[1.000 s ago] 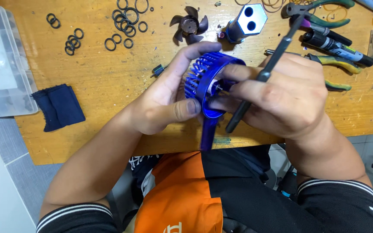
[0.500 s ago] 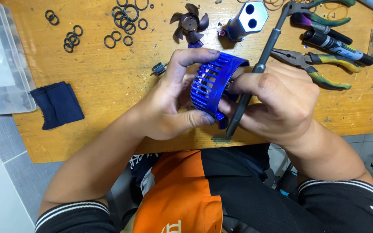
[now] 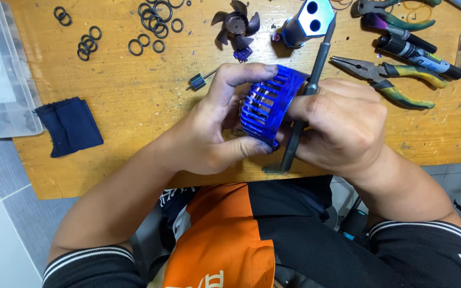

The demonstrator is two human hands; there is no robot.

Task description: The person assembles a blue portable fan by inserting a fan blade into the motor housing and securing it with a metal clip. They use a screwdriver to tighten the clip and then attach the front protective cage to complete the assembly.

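Fingers point(image 3: 241, 72) of your left hand point(image 3: 214, 125) are wrapped over the top of the round blue plastic slatted fan grille point(image 3: 268, 104), thumb pinching it from below, so that hand is clamped shut on the part. Your right hand point(image 3: 340, 125) is closed too, gripping the slim dark grey screwdriver point(image 3: 308, 96) by its shaft while its fingertips also press against the grille's rim. The grille sits up off the wooden table point(image 3: 134, 106), held between both hands just above the near edge.

A few tips, just my take: keep the left grip on the solid rim, not the thin slats, since those look like they'd flex or snap under a squeeze. You're choking the screwdriver mid-shaft, which probably gives fine control but little torque, so slide back toward the handle if something's stuck. I can't tell where the tip is actually seated; it's hidden behind your hand.

Also, working over the table edge seems risky for tiny bits. Scooting toward the black fan impeller point(image 3: 236, 26) and yellow-handled pliers point(image 3: 388, 77) would catch drops.
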